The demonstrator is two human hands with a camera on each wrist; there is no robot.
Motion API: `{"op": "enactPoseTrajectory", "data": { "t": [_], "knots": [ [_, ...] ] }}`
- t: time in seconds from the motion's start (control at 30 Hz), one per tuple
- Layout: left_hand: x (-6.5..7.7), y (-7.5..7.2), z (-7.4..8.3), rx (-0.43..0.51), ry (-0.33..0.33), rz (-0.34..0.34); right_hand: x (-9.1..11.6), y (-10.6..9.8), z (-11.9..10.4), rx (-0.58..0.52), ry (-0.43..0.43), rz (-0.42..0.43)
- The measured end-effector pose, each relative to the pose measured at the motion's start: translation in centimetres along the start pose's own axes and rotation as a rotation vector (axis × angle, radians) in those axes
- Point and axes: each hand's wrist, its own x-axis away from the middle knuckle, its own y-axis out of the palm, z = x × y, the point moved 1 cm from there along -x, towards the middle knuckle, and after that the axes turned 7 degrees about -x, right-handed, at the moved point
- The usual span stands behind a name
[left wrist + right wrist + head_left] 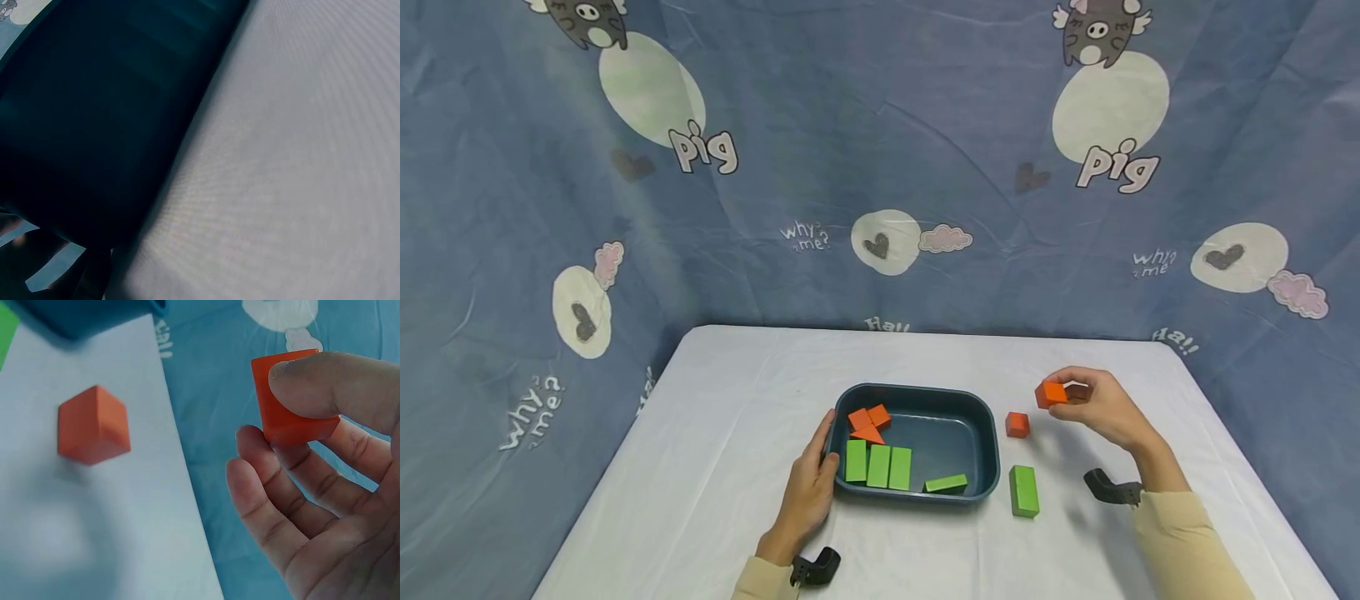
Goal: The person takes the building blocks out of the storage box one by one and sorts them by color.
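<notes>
Right hand (1093, 406): thumb and fingertips pinching one orange block (1051, 395), thumb flat on a face, the lower two fingers bent loosely away from it; block held to the right of the tray, flat-sided, smooth, crisp-edged.

Left hand (807, 487): holding the left end of the tray (917, 493), thumb at the rim, fingers along the outer wall. Tray: dark blue-teal, rectangular, rounded corners, raised rim, faint sheen.

Contents, left part: three orange pieces (868, 434), touching or nearly so, one showing a triangular face; in front of them three oblong green blocks (878, 466) in a row. Right part: one green block (946, 484) along the front wall.

Outside, right of the tray: one loose orange cube (1017, 425), near the rim; one oblong green block (1024, 492), nearer the person, matte, square-edged.

Wrists: a curved black mount (1112, 487) on the right, another (817, 567) on the left. Sleeves (1187, 542): beige.

Surface: table (737, 400) under white cloth, rounded far corners, slight creases; fine ribbed weave in the left-wrist view. Soft shadow below the right arm.

Room: blue fabric (850, 108) hung behind and at both sides, wrinkled; printed grey winged pigs, pale ovals, grey hearts, pink clouds, white lettering "pig", "why me?", "Ha!!".
</notes>
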Motion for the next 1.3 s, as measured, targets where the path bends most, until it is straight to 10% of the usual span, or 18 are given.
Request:
{"op": "enactPoseTrajectory", "data": {
  "t": [1.3],
  "knots": [
    [0.1,0.1,0.3,0.024,0.001,-0.004,1.9,0.1,6.0,0.223,0.119,0.103]
  ]
}}
